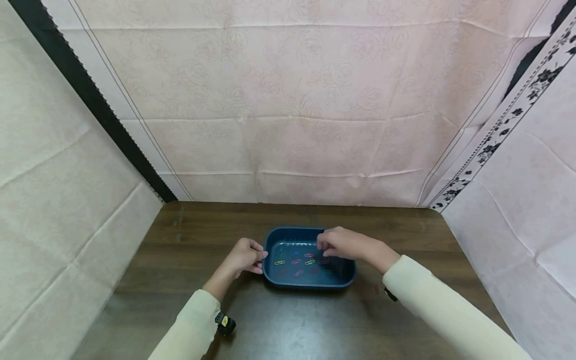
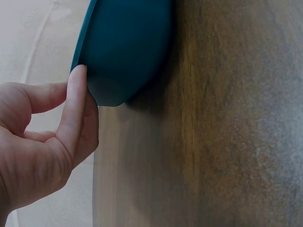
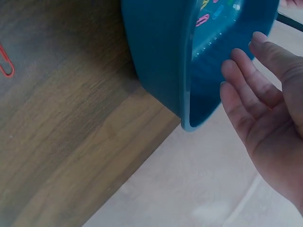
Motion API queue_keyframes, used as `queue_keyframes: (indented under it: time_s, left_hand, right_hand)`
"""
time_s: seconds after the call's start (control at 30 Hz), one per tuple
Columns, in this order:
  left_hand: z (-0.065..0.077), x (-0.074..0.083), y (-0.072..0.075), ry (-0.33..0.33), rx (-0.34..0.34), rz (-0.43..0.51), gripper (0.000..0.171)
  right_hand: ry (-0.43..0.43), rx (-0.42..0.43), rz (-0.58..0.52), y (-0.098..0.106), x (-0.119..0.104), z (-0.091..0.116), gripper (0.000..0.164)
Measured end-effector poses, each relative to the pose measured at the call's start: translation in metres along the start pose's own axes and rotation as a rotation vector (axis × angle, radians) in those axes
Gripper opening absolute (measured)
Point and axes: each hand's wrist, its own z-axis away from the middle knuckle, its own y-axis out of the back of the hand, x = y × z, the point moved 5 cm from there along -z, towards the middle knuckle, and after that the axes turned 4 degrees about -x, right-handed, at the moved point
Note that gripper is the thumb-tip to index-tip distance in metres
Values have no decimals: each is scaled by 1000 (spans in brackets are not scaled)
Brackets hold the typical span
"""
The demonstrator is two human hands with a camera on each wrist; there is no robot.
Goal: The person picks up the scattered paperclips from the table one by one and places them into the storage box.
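Observation:
A dark blue tray [image 1: 310,286] stands on the wooden table, with several small coloured paper clips scattered over its floor. A yellow paper clip [image 1: 279,262] lies toward its left side, and a pink paper clip [image 3: 202,20] shows inside it in the right wrist view. My left hand [image 1: 246,257] pinches the tray's left rim between thumb and fingers. Over the back right part of the tray hovers my right hand [image 1: 339,243], fingers loosely bent downward. No held thing shows between its fingers [image 3: 241,90] in the right wrist view.
A red paper clip [image 3: 6,64] lies on the table [image 1: 198,250] outside the tray, to its right. Pale patterned cloth [image 1: 288,100] hangs behind the table's back edge, and more white cloth flanks both sides. Each wrist carries a small black camera [image 1: 225,324].

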Motion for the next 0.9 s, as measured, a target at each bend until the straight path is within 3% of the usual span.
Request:
queue_keyframes:
  time_s: [0.47, 0.9]
  left_hand:
    - [-1, -1, 0, 5, 2, -7, 18]
    - [-3, -2, 0, 12, 5, -2, 19]
  right_hand:
    - [-22, 133, -80, 6, 11, 40, 17]
    - [-71, 282, -52, -5, 24, 77, 23]
